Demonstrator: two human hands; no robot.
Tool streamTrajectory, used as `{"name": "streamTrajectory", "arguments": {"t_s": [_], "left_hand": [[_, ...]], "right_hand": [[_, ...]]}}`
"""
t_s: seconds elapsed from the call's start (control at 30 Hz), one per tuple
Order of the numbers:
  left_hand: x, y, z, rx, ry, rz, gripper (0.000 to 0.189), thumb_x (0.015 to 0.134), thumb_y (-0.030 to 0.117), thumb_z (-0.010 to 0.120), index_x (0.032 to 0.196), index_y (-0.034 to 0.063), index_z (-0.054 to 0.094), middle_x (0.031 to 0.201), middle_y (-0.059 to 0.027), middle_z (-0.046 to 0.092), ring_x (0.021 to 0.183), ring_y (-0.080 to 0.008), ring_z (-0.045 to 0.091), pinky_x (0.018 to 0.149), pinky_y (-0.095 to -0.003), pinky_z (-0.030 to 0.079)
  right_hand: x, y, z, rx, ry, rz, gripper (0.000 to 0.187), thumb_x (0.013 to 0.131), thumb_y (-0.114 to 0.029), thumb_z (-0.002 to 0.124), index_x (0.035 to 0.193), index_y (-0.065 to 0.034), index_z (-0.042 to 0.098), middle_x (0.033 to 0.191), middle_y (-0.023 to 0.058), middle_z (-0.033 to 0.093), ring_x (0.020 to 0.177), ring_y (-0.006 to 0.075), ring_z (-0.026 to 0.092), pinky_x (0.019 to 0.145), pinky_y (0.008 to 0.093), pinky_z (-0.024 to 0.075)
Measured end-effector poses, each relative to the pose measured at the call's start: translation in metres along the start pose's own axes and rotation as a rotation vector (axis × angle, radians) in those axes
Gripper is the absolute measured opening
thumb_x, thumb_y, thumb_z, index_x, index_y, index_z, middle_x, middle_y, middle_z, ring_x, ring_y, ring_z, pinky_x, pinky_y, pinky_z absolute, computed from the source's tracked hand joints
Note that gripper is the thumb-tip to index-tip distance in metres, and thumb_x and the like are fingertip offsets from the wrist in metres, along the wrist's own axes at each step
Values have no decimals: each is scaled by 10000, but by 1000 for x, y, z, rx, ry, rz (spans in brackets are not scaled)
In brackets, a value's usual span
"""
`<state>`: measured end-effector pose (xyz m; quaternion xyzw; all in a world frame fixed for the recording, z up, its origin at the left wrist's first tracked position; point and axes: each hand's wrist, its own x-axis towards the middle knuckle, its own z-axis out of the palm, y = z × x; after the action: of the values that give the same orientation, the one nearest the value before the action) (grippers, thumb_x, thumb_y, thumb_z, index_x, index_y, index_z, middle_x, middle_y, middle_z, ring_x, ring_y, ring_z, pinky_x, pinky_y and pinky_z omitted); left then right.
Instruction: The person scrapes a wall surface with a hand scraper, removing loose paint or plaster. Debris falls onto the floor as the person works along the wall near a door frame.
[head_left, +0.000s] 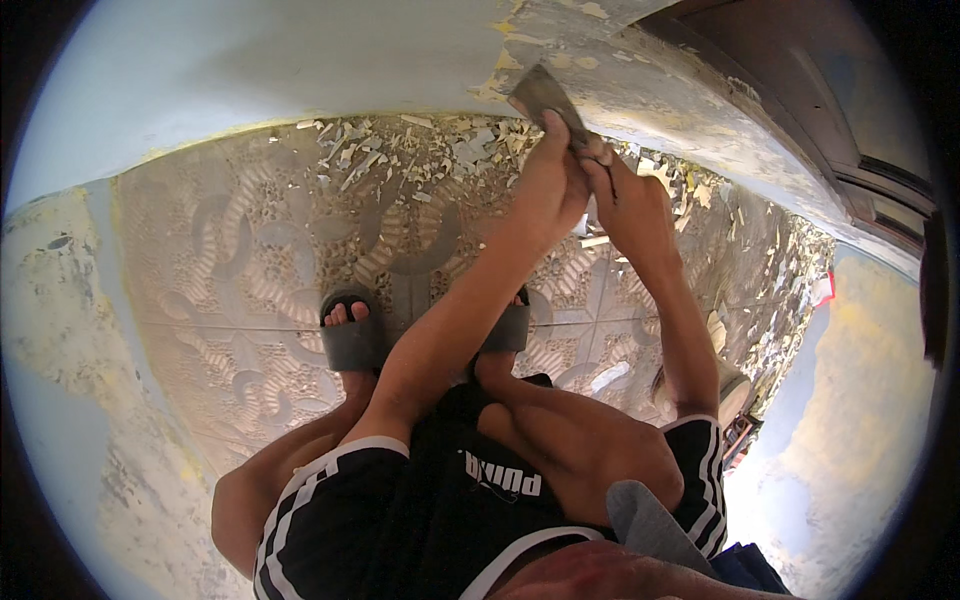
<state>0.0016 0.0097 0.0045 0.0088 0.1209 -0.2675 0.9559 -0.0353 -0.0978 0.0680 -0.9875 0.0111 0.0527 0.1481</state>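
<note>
A broad flat scraper with a metal blade (547, 94) lies against the lower part of the painted wall (420, 60), where pale blue paint gives way to bare grey plaster with yellow patches. My left hand (559, 169) is on the scraper near the blade, its thumb pressed on the flat face. Behind it my right hand (634, 195) is closed around the handle end, which the fingers mostly hide. Loose paint flakes (472, 146) lie on the floor along the wall's foot, below the blade.
Patterned floor tiles (247, 322) carry more flakes at the right. A dark wooden door or frame (817, 105) borders the wall at upper right. A round object (735, 390), partly hidden, stands by my right arm. Side walls (60, 315) rise left and right.
</note>
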Motion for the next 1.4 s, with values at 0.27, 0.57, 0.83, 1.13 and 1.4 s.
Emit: {"name": "streamTrajectory", "arguments": {"t_s": [0.27, 0.57, 0.83, 1.13, 1.4], "left_hand": [[9, 44, -10, -8, 6, 69, 488, 1027, 527, 425, 932, 70, 570, 856, -53, 558, 866, -189, 557, 880, -320, 538], [-7, 15, 1, 40, 63, 17, 481, 1051, 499, 398, 1012, 29, 492, 858, -81, 538, 853, -227, 539, 845, -384, 494], [-10, 21, 3, 74, 112, -24, 480, 1061, 494, 389, 1039, 32, 521, 878, -71, 558, 856, -204, 558, 835, -354, 504], [-3, 68, -9, -37, -44, 64, 463, 1064, 478, 385, 1027, 32, 503, 849, -86, 565, 863, -243, 555, 856, -392, 493], [-20, 26, 2, 108, 76, 40, 430, 1052, 454, 444, 1036, 31, 522, 874, -79, 574, 867, -229, 558, 858, -378, 480]], "right_hand": [[42, -32, 8, -77, 24, -92, 304, 997, -417, 564, 1152, -179, 671, 632, 208, 651, 612, 426, 672, 542, 499, 554], [4, -17, 6, 43, 25, -3, 362, 1000, -393, 570, 1029, -56, 698, 609, 226, 625, 602, 442, 657, 526, 501, 536], [5, -27, -3, 54, 2, 25, 343, 1005, -366, 571, 1150, -76, 682, 617, 224, 626, 598, 430, 656, 496, 483, 507], [42, -46, 16, 9, 58, -129, 328, 994, -398, 577, 1054, -96, 691, 581, 203, 618, 548, 415, 647, 489, 493, 526], [5, -37, 5, 154, 61, -13, 290, 996, -340, 586, 1109, -100, 703, 661, 241, 636, 624, 448, 649, 558, 498, 523]]}}
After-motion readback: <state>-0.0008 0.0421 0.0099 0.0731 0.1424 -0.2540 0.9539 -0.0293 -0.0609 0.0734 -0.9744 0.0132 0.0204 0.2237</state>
